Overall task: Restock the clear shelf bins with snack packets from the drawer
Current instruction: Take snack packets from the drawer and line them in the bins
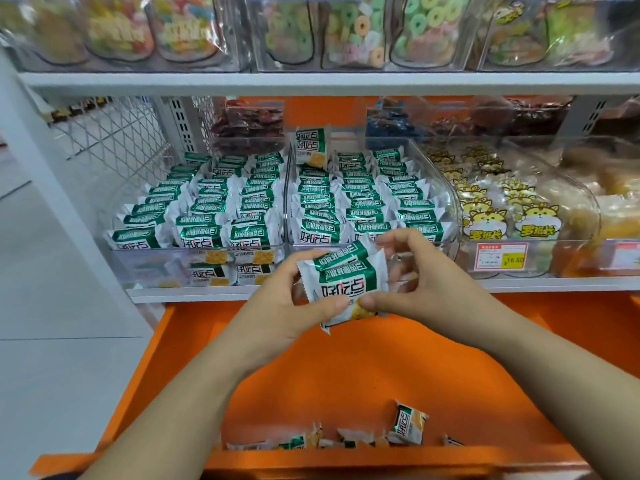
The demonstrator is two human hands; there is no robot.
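Two hands meet on held packets, small green-white stack.
Left hand: thumb on front face, fingers behind, pinching.
Right hand: thumb at lower right corner, fingers curled near top edge, pinching too.
Stack's long axis runs hand to hand, tilted up toward right hand; printed face toward camera.
Middle bin: front rim just beyond fingertips.
Left bin: beyond left hand. Both bins packed in rows.
Orange drawer below wrists; loose packets by its near edge, well apart from hands.
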